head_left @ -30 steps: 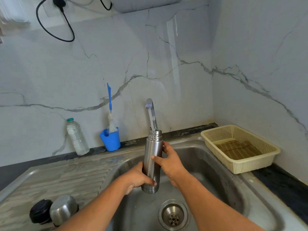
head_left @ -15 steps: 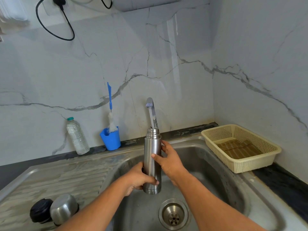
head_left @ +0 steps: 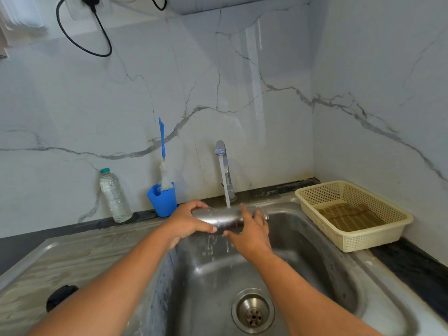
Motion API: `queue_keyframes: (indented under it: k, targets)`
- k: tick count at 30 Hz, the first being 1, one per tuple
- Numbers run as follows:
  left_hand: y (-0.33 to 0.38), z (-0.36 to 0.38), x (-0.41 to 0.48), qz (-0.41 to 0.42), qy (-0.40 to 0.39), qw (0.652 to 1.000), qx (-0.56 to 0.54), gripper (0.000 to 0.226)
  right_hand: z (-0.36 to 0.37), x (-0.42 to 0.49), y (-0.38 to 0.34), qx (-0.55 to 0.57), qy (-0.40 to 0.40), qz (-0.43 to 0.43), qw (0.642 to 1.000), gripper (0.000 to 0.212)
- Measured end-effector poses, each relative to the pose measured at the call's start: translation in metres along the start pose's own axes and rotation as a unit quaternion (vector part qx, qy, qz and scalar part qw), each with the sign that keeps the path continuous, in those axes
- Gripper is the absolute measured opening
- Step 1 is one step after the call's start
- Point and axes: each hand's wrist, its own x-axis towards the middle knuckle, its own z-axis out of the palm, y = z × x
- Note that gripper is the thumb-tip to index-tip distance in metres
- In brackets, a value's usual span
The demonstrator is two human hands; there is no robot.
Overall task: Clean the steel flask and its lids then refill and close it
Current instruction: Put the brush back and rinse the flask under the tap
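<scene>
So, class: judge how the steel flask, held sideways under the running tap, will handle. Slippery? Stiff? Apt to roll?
Probably slippery: tap water runs over the smooth steel flask. Likely rigid: no give shows where the left hand and right hand grip it. Being round, it would probably roll if laid in the sink.

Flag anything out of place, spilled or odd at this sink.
Nothing spilled or damaged. The left hand and right hand hold the flask sideways under the running tap, so water runs off its side into the sink.
</scene>
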Motion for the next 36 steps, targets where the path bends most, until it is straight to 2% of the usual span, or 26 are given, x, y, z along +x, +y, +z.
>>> queue_keyframes:
  k: [3, 6, 9, 11, 15, 16, 18, 21, 24, 27, 30, 36]
  targets:
    - [0.018, 0.002, 0.009, 0.026, 0.020, 0.999, -0.025, 0.072, 0.000, 0.000, 0.003, -0.043, -0.019, -0.002, 0.999, 0.088]
    - [0.032, 0.011, 0.018, 0.035, 0.027, 0.998, -0.049, 0.081, 0.001, 0.000, 0.004, -0.021, -0.023, 0.002, 1.000, 0.069]
    - [0.039, 0.024, 0.024, 0.029, 0.018, 0.995, -0.092, 0.098, 0.001, -0.003, 0.004, 0.041, -0.053, 0.011, 0.998, 0.073]
    - [0.039, 0.033, 0.027, 0.026, 0.014, 0.993, -0.115, 0.089, -0.001, -0.003, 0.005, 0.078, -0.061, 0.018, 0.995, 0.079]
    - [0.037, 0.037, 0.030, 0.019, -0.011, 0.984, -0.179, 0.040, -0.003, -0.002, 0.005, 0.124, -0.054, 0.037, 0.990, 0.071]
    - [0.035, 0.037, 0.032, 0.014, -0.016, 0.975, -0.222, 0.034, -0.002, -0.003, 0.005, 0.133, -0.050, 0.042, 0.989, 0.068]
    - [0.034, 0.034, 0.038, -0.012, 0.001, 0.954, -0.301, 0.046, -0.001, -0.002, 0.004, 0.156, -0.037, 0.056, 0.985, 0.061]
    - [0.034, 0.032, 0.057, -0.055, 0.040, 0.944, -0.323, 0.058, 0.000, -0.001, 0.004, 0.165, -0.029, 0.070, 0.983, 0.056]
    - [0.038, 0.036, 0.075, -0.086, 0.074, 0.947, -0.300, 0.048, 0.000, 0.000, 0.006, 0.159, -0.036, 0.068, 0.984, 0.051]
    - [0.046, 0.042, 0.085, -0.086, 0.058, 0.962, -0.253, 0.024, 0.001, 0.001, 0.008, 0.154, -0.038, 0.062, 0.985, 0.051]
    - [0.048, 0.043, 0.096, -0.080, 0.035, 0.970, -0.225, 0.027, 0.001, 0.004, 0.010, 0.152, -0.033, 0.057, 0.986, 0.054]
    - [0.066, 0.048, 0.100, -0.076, 0.033, 0.955, -0.285, 0.028, -0.001, 0.007, 0.014, 0.167, -0.026, 0.057, 0.984, 0.056]
